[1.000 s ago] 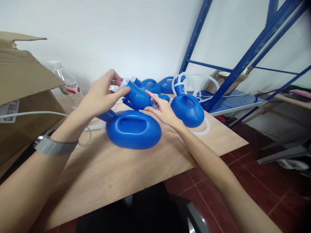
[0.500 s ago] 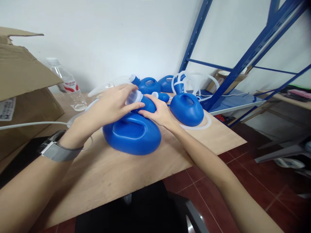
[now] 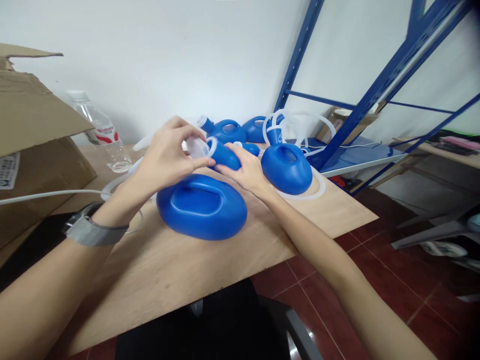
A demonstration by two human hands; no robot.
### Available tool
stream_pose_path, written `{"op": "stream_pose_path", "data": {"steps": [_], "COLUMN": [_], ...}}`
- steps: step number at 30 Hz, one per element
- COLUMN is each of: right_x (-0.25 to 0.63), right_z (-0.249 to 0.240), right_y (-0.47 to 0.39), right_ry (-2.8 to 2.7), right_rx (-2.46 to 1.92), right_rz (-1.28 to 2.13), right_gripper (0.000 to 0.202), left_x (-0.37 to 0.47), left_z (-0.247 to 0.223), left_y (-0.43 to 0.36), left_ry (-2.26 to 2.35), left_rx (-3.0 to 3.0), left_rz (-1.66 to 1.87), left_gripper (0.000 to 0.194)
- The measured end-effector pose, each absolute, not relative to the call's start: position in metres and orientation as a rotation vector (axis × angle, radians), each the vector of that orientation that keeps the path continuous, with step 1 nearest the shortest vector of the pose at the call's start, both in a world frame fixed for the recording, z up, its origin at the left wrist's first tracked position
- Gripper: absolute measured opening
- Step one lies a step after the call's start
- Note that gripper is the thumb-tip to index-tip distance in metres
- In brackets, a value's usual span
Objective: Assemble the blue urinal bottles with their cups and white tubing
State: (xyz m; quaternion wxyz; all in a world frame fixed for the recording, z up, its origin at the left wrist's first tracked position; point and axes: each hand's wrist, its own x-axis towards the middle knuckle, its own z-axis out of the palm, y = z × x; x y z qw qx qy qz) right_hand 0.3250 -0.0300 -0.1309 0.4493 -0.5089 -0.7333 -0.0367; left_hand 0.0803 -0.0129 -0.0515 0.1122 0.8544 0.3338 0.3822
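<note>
My left hand (image 3: 170, 155) pinches a translucent white cap (image 3: 197, 148), tilted at the mouth of a blue cylindrical neck piece (image 3: 226, 156). Around that blue piece my right hand (image 3: 245, 169) is wrapped, thumb and fingers on either side. Just below both hands a large blue bottle (image 3: 202, 212) with a moulded handle lies on the wooden table (image 3: 176, 280). Another blue bottle (image 3: 287, 170) rests right of my right hand, with a clear tube (image 3: 320, 187) curving around it. The cap's far edge is partly covered by my left fingers.
More blue bottles (image 3: 228, 131) and coiled clear tubing (image 3: 296, 125) are at the back by the wall. A plastic water bottle (image 3: 108, 137) and an open cardboard box (image 3: 37, 115) stand left. Blue metal shelving (image 3: 300, 50) rises right. A black chair (image 3: 213, 325) is at the front edge.
The white cap has come away from the mouth of the blue neck piece and tilted left, showing the rim. My left fingers have shifted from around the cap to its edge.
</note>
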Motion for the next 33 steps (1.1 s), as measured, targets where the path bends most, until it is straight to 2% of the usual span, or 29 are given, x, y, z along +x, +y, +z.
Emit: {"op": "stream_pose_path", "data": {"steps": [3,7,14,21,29,33], "right_x": [0.332,0.336,0.333,0.327,0.326,0.326], "right_z": [-0.128,-0.127,-0.13,-0.13,-0.133,-0.136], "right_y": [-0.028,-0.028,-0.029,-0.033,-0.034,-0.032], "right_ry": [-1.731,-1.678,-1.688,-1.668,-1.728,-1.709], "right_rx": [-1.241,-1.261,-1.23,-1.176,-1.18,-1.18], "right_rz": [-0.134,-0.085,-0.065,-0.045,-0.115,-0.119], "right_gripper": [0.085,0.086,0.084,0.09,0.09,0.091], "left_x": [0.079,0.075,0.067,0.071,0.079,0.079], "left_z": [-0.048,-0.039,-0.046,-0.063,-0.06,-0.063], "left_y": [-0.015,-0.02,-0.008,0.0,-0.003,-0.005], "left_ry": [1.05,1.006,0.894,1.092,0.969,1.039], "left_rx": [2.53,2.616,2.836,2.907,2.769,2.822], "left_rz": [1.202,1.126,0.86,0.757,0.846,0.879], "left_gripper": [0.043,0.035,0.047,0.059,0.041,0.041]}}
